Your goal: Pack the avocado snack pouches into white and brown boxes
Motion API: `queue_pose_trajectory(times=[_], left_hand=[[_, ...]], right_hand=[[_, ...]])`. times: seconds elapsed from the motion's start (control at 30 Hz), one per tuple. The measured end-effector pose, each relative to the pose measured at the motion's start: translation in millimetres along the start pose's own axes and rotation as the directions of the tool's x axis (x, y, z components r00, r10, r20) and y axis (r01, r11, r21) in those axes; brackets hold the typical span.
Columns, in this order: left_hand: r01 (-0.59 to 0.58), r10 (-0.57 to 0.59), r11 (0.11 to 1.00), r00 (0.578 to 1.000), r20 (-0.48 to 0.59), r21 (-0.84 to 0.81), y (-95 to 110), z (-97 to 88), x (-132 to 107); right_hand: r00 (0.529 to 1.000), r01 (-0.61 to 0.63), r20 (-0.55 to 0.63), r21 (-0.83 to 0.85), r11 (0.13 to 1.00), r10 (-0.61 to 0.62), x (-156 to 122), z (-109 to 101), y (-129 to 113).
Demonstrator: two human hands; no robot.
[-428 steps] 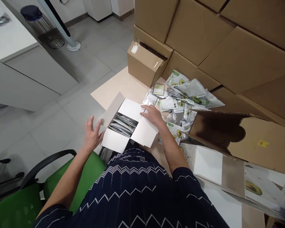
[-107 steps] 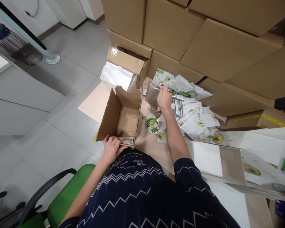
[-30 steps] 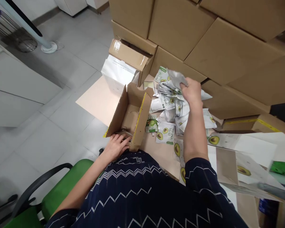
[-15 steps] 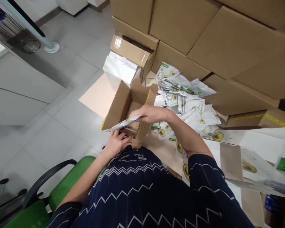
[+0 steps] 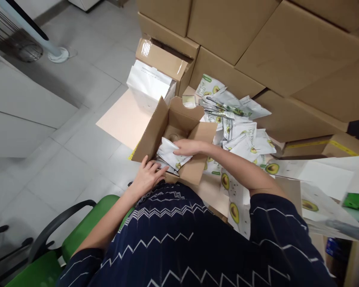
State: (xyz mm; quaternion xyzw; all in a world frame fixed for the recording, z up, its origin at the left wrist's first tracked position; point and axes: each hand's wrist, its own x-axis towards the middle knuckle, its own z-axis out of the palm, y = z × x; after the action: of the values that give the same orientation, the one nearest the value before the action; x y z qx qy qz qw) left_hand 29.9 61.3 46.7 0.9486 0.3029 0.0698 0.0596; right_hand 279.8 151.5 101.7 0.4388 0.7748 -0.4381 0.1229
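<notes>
My right hand (image 5: pixel 190 147) reaches into an open cardboard box (image 5: pixel 153 129), closed on a white pouch (image 5: pixel 169 150). This pouch is tilted near the box's close end, above at least one other white pouch (image 5: pixel 166 165). At the near left rim of the box lies my left hand (image 5: pixel 148 174), its fingers spread over the edge and close to the lower pouch. To the right of the box is a heap of white pouches (image 5: pixel 243 137) printed with avocados.
Behind the box stand a white paper bag (image 5: pixel 149 81) and a smaller carton (image 5: pixel 163 59). Large cardboard boxes (image 5: pixel 233 28) are stacked along the back. On the right lie avocado-printed sheets (image 5: pixel 235 211). A green chair (image 5: pixel 89 223) is at lower left.
My right hand has lowered the pouch from above the box's near end into the box. The right flap now lies folded outward. My left hand stays at the near rim.
</notes>
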Motion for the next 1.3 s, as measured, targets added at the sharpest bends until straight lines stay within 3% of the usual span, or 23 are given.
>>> queue_pose_trajectory(times=[0.17,0.33,0.43,0.53,0.6,0.63,0.67,0.7,0.77,0.83,0.9,0.93,1.0,1.07,1.13,1.23,1.3], left_hand=[[0.009,-0.007,0.995,1.000,0.027,-0.098,-7,-2.1,1],[0.153,-0.165,0.976,0.984,-0.066,-0.158,-5,1.3,15],[0.164,-0.171,0.981,0.983,-0.061,-0.101,-2,2.8,28],[0.103,-0.101,0.993,0.994,0.032,-0.063,-6,0.3,32],[0.039,-0.034,0.997,0.995,0.091,-0.062,-10,-2.6,29],[0.007,0.000,0.998,0.993,0.117,-0.064,-12,-3.9,26],[-0.020,0.029,0.998,0.990,0.137,-0.063,-14,-4.7,24],[-0.041,0.049,0.998,0.987,0.153,-0.056,-15,-5.1,22],[-0.058,0.063,0.998,0.982,0.177,-0.032,-16,-4.5,19],[-0.052,0.053,0.999,0.982,0.181,-0.010,-16,-3.0,18],[-0.045,0.044,0.999,0.985,0.168,-0.001,-15,-1.6,18],[-0.046,0.045,0.999,0.986,0.159,0.002,-15,-1.0,18],[-0.057,0.055,0.998,0.989,0.139,0.016,-14,0.3,18],[-0.069,0.064,0.997,0.990,0.125,0.039,-13,2.0,17],[-0.073,0.066,0.996,0.992,0.111,0.057,-13,4.1,16],[-0.071,0.066,0.996,0.993,0.094,0.059,-15,6.1,12],[-0.066,0.062,0.996,0.994,0.090,0.051,-17,5.6,10]], right_hand=[[0.978,0.014,0.205,-0.168,0.986,0.021,25,11,-16],[0.950,0.078,0.311,-0.177,0.981,-0.020,42,28,-17],[0.960,0.125,0.271,-0.198,0.972,-0.068,41,29,-18],[0.975,0.091,0.214,-0.141,0.986,-0.060,23,23,-20],[0.997,-0.021,0.073,-0.136,0.991,0.031,6,20,-18],[0.994,-0.097,-0.062,-0.145,0.985,0.089,-2,20,-15],[0.960,-0.186,-0.235,-0.145,0.972,0.149,-9,22,-12],[0.885,-0.280,-0.417,-0.120,0.952,0.208,-15,26,-9],[0.655,-0.428,-0.685,0.011,0.904,0.319,-21,37,-1],[0.466,-0.481,-0.771,0.191,0.856,0.434,-19,51,7],[0.391,-0.448,-0.739,0.368,0.815,0.549,-10,64,13],[0.398,-0.402,-0.695,0.454,0.795,0.599,-3,70,16],[0.467,-0.254,-0.593,0.620,0.742,0.656,13,76,21],[0.541,-0.073,-0.546,0.727,0.683,0.639,29,79,24],[0.576,0.035,-0.548,0.758,0.651,0.607,42,79,25],[0.580,-0.029,-0.547,0.726,0.687,0.603,52,78,21],[0.538,-0.125,-0.573,0.671,0.731,0.618,51,77,17]])
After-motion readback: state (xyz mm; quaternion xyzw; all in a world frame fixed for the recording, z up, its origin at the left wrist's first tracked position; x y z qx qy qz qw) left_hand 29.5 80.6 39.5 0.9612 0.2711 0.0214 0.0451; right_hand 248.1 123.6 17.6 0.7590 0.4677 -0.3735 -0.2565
